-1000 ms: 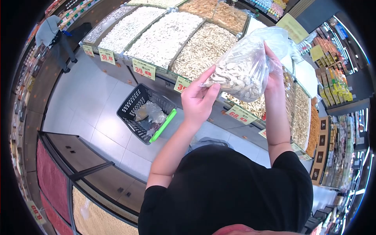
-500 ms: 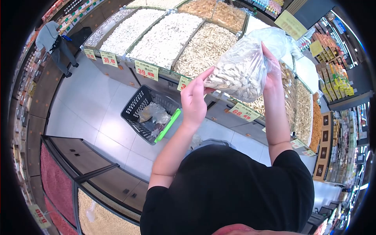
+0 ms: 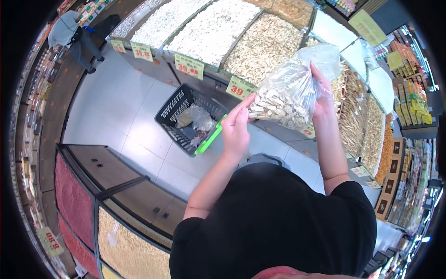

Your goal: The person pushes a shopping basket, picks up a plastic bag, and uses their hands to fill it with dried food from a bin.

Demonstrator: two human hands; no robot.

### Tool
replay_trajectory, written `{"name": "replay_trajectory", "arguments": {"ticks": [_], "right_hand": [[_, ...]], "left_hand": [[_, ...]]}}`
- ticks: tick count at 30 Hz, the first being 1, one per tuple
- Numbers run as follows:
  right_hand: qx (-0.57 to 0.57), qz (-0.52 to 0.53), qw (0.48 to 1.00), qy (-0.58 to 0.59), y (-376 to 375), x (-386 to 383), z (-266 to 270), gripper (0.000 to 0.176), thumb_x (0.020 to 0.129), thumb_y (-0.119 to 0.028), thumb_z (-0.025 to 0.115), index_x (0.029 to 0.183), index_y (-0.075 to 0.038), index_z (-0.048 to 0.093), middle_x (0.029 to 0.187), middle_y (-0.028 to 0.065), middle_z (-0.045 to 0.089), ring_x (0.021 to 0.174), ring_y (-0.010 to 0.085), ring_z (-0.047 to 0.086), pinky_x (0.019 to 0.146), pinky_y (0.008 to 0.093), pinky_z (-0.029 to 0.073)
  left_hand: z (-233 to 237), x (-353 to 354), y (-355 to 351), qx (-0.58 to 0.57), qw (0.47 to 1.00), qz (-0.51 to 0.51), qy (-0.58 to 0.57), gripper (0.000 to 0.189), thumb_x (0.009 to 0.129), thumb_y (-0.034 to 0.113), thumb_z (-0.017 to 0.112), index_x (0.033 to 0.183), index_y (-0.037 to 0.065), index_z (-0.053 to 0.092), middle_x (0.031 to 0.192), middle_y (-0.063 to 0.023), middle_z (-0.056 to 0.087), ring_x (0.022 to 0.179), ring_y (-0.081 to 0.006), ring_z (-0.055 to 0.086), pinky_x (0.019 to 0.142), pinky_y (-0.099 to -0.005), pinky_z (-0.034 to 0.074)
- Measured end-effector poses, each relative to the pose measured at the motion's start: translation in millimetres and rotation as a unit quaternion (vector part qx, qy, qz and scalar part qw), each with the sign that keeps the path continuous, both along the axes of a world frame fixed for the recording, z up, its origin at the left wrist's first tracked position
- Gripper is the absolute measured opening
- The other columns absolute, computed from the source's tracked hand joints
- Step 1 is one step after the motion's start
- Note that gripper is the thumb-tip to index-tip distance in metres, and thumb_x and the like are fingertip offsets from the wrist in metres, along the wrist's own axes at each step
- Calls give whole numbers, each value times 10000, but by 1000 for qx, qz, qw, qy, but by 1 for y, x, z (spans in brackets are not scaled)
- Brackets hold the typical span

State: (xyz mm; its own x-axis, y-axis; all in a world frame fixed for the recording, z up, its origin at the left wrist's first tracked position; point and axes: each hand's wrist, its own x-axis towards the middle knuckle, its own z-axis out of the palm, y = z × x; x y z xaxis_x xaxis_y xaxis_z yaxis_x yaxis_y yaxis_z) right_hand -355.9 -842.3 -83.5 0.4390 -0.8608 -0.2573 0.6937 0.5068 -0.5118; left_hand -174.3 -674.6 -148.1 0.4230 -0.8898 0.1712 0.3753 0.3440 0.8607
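Head view, read from left to right. At ten o'clock, far off on the tiled floor [image 3: 116,107], another person [image 3: 69,30] stands by a shelf. A black basket [image 3: 171,106] with a green handle [image 3: 209,138] stands on the floor at nine o'clock of the left hand [image 3: 236,132], near it but apart; clear packets [image 3: 197,118] lie inside. At twelve o'clock of the basket, open bins [image 3: 218,25] of pale seeds run along the aisle, with yellow price tags [image 3: 189,66] on their front edge. The left hand is raised, fingers straight and close together, their tips touching the lower left end of the bag [image 3: 285,95]. The bag, clear plastic and partly filled with pale seeds, is held tilted in the air between the two hands, in front of the bins. The right hand [image 3: 321,100], at three o'clock of the bag, grips its upper side, fingers laid along the plastic and pointing up; the thumb is hidden. Further bins [image 3: 371,135] lie at three o'clock of that hand.
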Motion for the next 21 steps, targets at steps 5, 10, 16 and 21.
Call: {"name": "replay_trajectory", "arguments": {"ticks": [5, 10, 16, 21], "right_hand": [[70, 42, 997, 10, 26, 15, -24, 275, 1036, -212, 584, 1163, 22, 655, 1007, 157, 747, 884, 263, 753, 810, 433, 642], [86, 57, 995, -10, 16, 10, -73, 277, 1035, -218, 585, 1170, 14, 652, 992, 141, 742, 864, 262, 747, 804, 431, 639], [103, 67, 991, -47, 22, 25, -79, 339, 1035, -255, 582, 1231, 16, 633, 1130, 178, 719, 1032, 312, 716, 953, 501, 582], [110, 61, 989, -72, -1, 11, -112, 450, 1052, -305, 544, 1346, 35, 550, 1267, 206, 666, 1174, 350, 658, 1055, 527, 512]], "left_hand": [[-27, -1, 23, 79, 996, -25, 46, 405, 1063, 132, 428, 1338, -114, 597, 1388, -215, 617, 1260, -250, 611, 1070, -343, 472], [-48, 0, 30, 81, 996, 6, -26, 410, 1054, 124, 441, 1362, -107, 581, 1397, -225, 607, 1309, -272, 576, 1122, -370, 424], [-55, 8, 23, 45, 997, -9, -58, 500, 941, 44, 644, 1403, -109, 529, 1452, -236, 554, 1322, -280, 567, 1105, -386, 447], [-64, 11, -5, 63, 987, 12, -149, 526, 870, 9, 742, 1360, -93, 579, 1431, -238, 576, 1292, -293, 594, 1083, -393, 469]]}}
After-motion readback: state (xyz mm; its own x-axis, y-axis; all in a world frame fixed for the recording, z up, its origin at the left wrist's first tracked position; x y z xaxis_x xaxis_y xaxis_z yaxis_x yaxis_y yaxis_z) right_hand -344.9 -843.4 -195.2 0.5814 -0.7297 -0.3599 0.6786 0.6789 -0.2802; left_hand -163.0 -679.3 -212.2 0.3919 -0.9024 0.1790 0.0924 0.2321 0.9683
